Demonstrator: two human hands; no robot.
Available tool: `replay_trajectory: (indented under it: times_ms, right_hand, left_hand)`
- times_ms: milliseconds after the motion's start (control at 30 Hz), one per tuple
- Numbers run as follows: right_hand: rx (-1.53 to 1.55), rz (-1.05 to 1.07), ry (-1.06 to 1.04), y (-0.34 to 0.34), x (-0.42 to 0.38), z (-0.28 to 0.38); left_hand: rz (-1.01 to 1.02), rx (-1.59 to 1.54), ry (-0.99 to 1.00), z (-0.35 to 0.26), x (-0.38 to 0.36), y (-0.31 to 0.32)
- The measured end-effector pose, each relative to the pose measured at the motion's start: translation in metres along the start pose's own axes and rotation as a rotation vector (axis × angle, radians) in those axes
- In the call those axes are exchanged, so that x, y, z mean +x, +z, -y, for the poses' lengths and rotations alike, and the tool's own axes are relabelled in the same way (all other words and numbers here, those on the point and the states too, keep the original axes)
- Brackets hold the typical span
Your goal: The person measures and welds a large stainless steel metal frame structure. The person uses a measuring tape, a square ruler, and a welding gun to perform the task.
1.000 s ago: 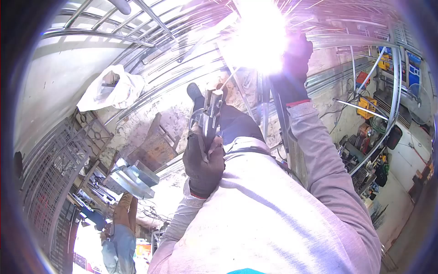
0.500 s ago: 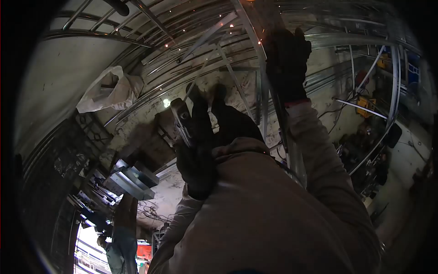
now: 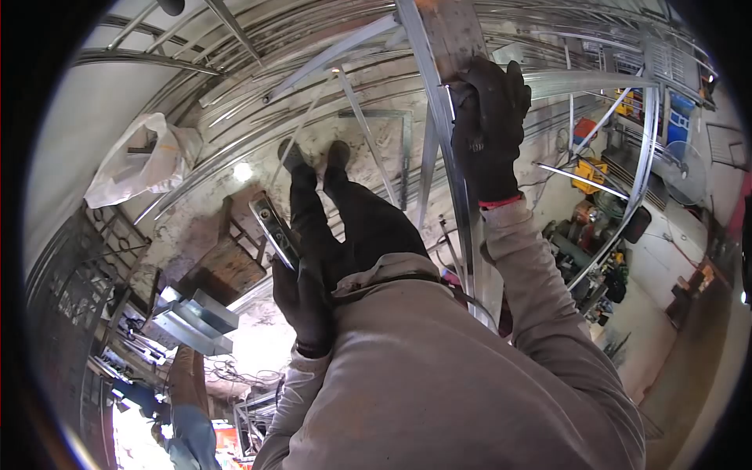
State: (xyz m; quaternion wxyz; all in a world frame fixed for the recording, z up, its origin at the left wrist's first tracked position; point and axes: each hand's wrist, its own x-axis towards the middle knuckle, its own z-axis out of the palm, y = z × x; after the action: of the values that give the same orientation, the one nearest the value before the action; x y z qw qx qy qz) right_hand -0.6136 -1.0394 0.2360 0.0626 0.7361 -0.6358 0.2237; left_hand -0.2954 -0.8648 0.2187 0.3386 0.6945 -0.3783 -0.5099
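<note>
My left hand (image 3: 304, 301), in a dark glove, is wrapped around the lower end of a short spirit level (image 3: 274, 231). The level is a grey metal bar with a round window near its far end, and it tilts up and to the left beside my legs. My right hand (image 3: 489, 133), also gloved, is raised at the top, its fingers bent and closed at a long metal frame (image 3: 427, 59). Beside the fingers is a flat brown board (image 3: 453, 35). The glove hides the exact contact of the fingers.
Long metal bars (image 3: 352, 94) cross the floor and back. A white bag (image 3: 145, 160) lies at left, near a wooden stool (image 3: 223, 266) and stacked metal channels (image 3: 192, 321). Another person (image 3: 192, 407) stands at lower left. Tools and a yellow crate (image 3: 589, 174) sit at right.
The scene has brightened and the flying sparks are gone, with only a small glow on one bar. The view has shifted slightly. Both hands keep their holds.
</note>
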Motion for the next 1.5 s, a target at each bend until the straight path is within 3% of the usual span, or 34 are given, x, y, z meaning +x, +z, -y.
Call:
replay_trajectory:
  times_ms: [33, 200, 367, 500, 800, 900, 967, 1033, 1100, 1167, 1200, 1233, 1300, 1367, 1433, 1467, 1500]
  right_hand:
    - [0.003, 0.031, 0.008, -0.002, 0.000, 0.000]
    - [0.043, 0.030, -0.014, -0.001, -0.002, -0.002]
    - [0.073, 0.051, -0.027, -0.002, 0.000, -0.001]
    - [0.068, 0.076, -0.015, -0.006, 0.002, 0.002]
    - [0.041, 0.134, 0.002, -0.010, 0.001, 0.003]
    - [0.032, -0.070, 0.096, -0.003, -0.009, 0.007]
    - [0.116, -0.245, 0.180, -0.001, -0.015, 0.000]
    - [0.080, -0.269, 0.218, -0.007, -0.017, 0.000]
    - [0.383, -0.372, 0.389, -0.014, -0.021, 0.011]
    - [0.407, -0.491, 0.362, -0.024, -0.035, 0.014]
    - [0.419, -0.462, 0.460, -0.036, -0.045, 0.027]
    - [0.458, -0.427, 0.533, -0.050, -0.060, 0.041]
    - [0.450, -0.318, 0.620, -0.082, -0.090, 0.064]
    - [0.622, -0.172, 0.674, -0.099, -0.129, 0.079]
    - [0.819, 0.086, 0.798, -0.138, -0.150, 0.107]
    - [0.746, 0.188, 0.753, -0.143, -0.173, 0.112]
    - [0.962, 0.189, 0.802, -0.161, -0.176, 0.122]
  left_hand:
    - [0.012, -0.146, -0.124, -0.010, -0.001, 0.001]
    - [0.037, -0.139, -0.111, -0.021, 0.005, 0.004]
    - [0.094, -0.144, -0.262, -0.004, 0.007, -0.004]
    - [0.083, -0.149, -0.188, 0.020, 0.006, -0.001]
    - [0.148, -0.211, -0.215, 0.030, 0.009, 0.000]
    - [0.142, -0.275, -0.261, 0.011, 0.012, 0.002]
    - [0.125, -0.332, -0.401, -0.014, 0.018, 0.003]
    - [0.148, -0.380, -0.301, -0.019, 0.022, 0.003]
    - [0.227, -0.385, -0.165, -0.028, 0.029, 0.000]
    - [0.413, -0.397, -0.111, -0.062, 0.048, 0.005]
    - [0.474, -0.431, -0.196, -0.077, 0.052, 0.012]
    - [0.537, -0.456, -0.285, -0.091, 0.055, 0.022]
    - [0.743, -0.364, -0.233, -0.095, 0.071, 0.041]
    - [0.827, -0.525, -0.333, -0.137, 0.065, 0.070]
    - [1.007, -0.284, -0.055, -0.170, 0.066, 0.088]
    - [1.052, -0.380, -0.068, -0.185, 0.064, 0.103]
    - [1.120, -0.490, -0.180, -0.198, 0.065, 0.129]
